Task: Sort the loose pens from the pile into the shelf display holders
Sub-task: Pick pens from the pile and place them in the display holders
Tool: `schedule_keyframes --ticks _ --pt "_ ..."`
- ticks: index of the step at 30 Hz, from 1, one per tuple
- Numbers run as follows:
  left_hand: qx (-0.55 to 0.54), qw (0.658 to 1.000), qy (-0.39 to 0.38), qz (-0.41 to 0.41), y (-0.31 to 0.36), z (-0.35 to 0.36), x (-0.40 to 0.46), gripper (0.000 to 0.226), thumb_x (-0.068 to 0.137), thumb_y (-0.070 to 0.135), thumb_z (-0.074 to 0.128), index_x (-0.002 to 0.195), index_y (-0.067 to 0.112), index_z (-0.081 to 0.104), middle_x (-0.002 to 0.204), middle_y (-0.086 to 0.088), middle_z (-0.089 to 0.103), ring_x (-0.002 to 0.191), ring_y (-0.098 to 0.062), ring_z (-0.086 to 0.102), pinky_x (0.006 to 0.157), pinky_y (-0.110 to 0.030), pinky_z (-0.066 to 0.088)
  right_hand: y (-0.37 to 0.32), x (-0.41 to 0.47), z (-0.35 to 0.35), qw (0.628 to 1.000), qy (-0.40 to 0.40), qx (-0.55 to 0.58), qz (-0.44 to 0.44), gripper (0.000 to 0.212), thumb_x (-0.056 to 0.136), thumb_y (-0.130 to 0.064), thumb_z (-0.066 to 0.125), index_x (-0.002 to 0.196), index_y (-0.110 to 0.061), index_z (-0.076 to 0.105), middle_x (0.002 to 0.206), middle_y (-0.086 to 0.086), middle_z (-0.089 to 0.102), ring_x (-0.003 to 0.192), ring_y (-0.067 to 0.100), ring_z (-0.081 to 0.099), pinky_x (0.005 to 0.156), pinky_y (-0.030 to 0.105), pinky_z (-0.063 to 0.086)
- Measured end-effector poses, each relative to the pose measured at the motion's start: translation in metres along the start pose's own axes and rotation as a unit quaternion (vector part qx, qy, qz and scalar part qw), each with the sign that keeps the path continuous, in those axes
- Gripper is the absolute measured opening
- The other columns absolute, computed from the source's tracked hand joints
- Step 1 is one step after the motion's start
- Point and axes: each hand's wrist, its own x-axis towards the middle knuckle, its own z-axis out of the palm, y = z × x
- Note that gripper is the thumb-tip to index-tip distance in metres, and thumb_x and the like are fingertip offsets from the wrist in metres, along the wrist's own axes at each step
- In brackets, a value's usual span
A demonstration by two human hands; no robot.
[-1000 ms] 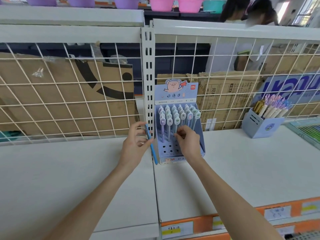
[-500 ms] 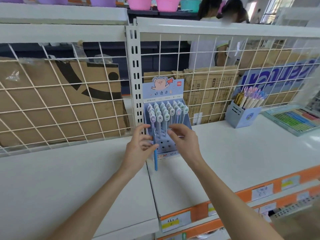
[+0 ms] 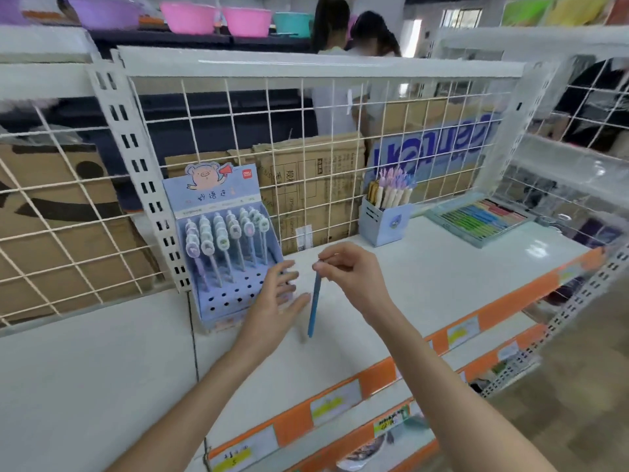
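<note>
My right hand pinches the top of a blue pen, which hangs upright above the white shelf. My left hand is beside it on the left, fingers spread and holding nothing, in front of the light-blue pig-topped display holder. That holder carries several pens with round toppers in its back rows, and its front holes are bare. A second small blue holder with several pastel pens stands farther right by the wire grid.
A flat tray of coloured pens lies at the back right. White wire grid backs the shelf, with cardboard boxes behind it. Two people stand beyond. Orange price strips line the shelf's front edge.
The blue pen has passed from my left hand to my right hand, and both hands have shifted right of the pig holder. My left hand has opened. The camera has swung right.
</note>
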Motion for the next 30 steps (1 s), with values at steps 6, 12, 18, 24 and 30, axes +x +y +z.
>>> schedule_keyframes --ticks 6,12,18,24,30 --pt "0.056 0.998 0.028 0.019 0.015 0.106 0.028 0.032 0.091 0.018 0.058 0.116 0.032 0.043 0.118 0.01 0.053 0.108 -0.009 0.054 0.09 -0.022 0.038 0.023 0.012 -0.124 0.998 0.054 0.019 0.004 0.014 0.076 -0.001 0.073 0.08 -0.009 0.063 0.071 0.011 0.066 0.06 0.006 0.062 0.058 0.019 0.05" --pt "0.064 0.996 -0.026 0.047 0.035 0.239 0.056 0.034 0.09 0.018 0.059 0.118 0.032 0.044 0.122 0.007 0.053 0.105 -0.008 0.054 0.08 -0.003 0.035 0.047 0.02 -0.256 0.993 0.116 0.012 0.027 0.012 0.078 -0.003 0.072 0.082 -0.007 0.061 0.072 0.01 0.067 0.057 0.004 0.063 0.056 0.019 0.051" --pt "0.084 0.991 -0.075 0.071 0.054 0.337 0.087 0.039 0.091 0.019 0.058 0.127 0.02 0.045 0.127 0.002 0.052 0.108 -0.012 0.053 0.085 -0.014 0.034 0.064 0.021 -0.359 0.982 0.183 -0.015 0.036 0.013 0.078 -0.007 0.073 0.08 -0.012 0.062 0.07 0.011 0.067 0.061 0.009 0.065 0.06 0.023 0.053" --pt "0.131 0.979 -0.117 0.102 0.055 0.387 0.117 0.042 0.093 0.025 0.056 0.132 0.022 0.042 0.132 0.006 0.048 0.113 -0.005 0.046 0.089 -0.011 0.029 0.084 0.043 -0.414 0.974 0.22 -0.02 0.046 0.013 0.079 -0.007 0.072 0.084 -0.009 0.061 0.071 0.01 0.067 0.063 0.01 0.065 0.06 0.02 0.052" --pt "0.161 0.968 -0.14 0.133 0.046 0.419 0.161 0.044 0.092 0.028 0.058 0.133 0.024 0.042 0.133 0.007 0.048 0.12 -0.009 0.045 0.098 -0.017 0.032 0.115 0.077 -0.439 0.973 0.219 -0.033 0.069 0.012 0.08 -0.009 0.072 0.084 -0.009 0.06 0.074 0.013 0.069 0.064 0.009 0.066 0.06 0.019 0.052"
